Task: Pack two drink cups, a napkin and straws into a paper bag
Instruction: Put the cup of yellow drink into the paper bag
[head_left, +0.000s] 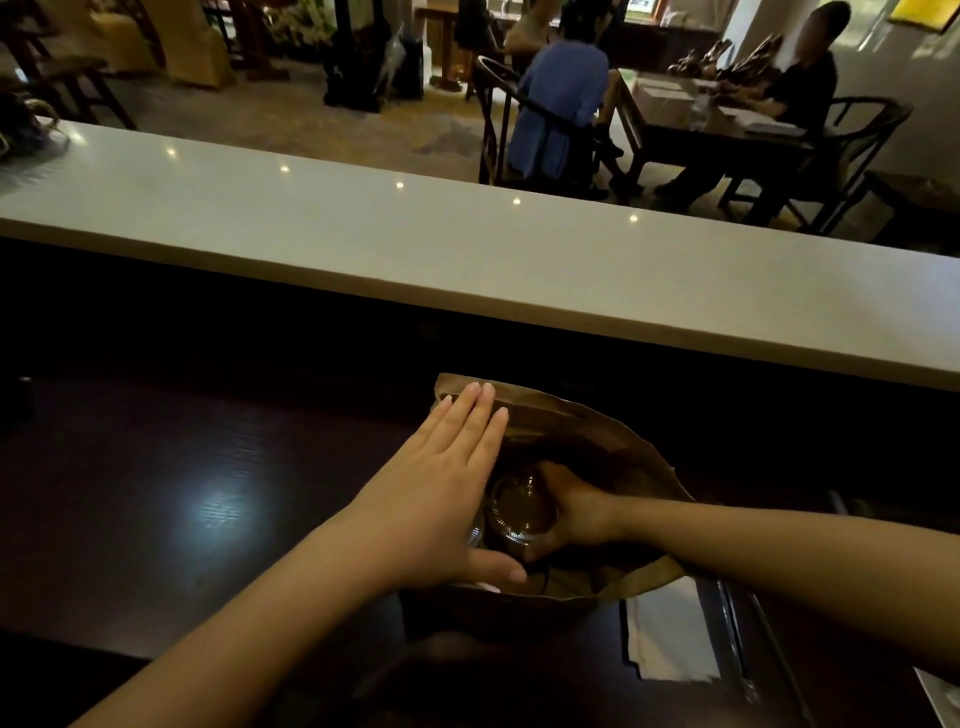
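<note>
A brown paper bag (613, 441) stands open on the dark wooden counter. My left hand (447, 488) lies flat against the bag's left wall, fingers straight and together, thumb over the near rim. Inside the bag my right hand (576, 512) is wrapped around a drink cup with a clear plastic lid (519, 506). The rim of a second cup (474, 535) peeks out beside my left palm. A white napkin (670, 639) lies on the counter to the right of the bag. I see no straws.
A raised pale stone bar top (467, 249) runs across behind the bag. The dark counter (182, 493) stretches to the left. Beyond the bar, two people sit at a wooden table (685, 124) with chairs.
</note>
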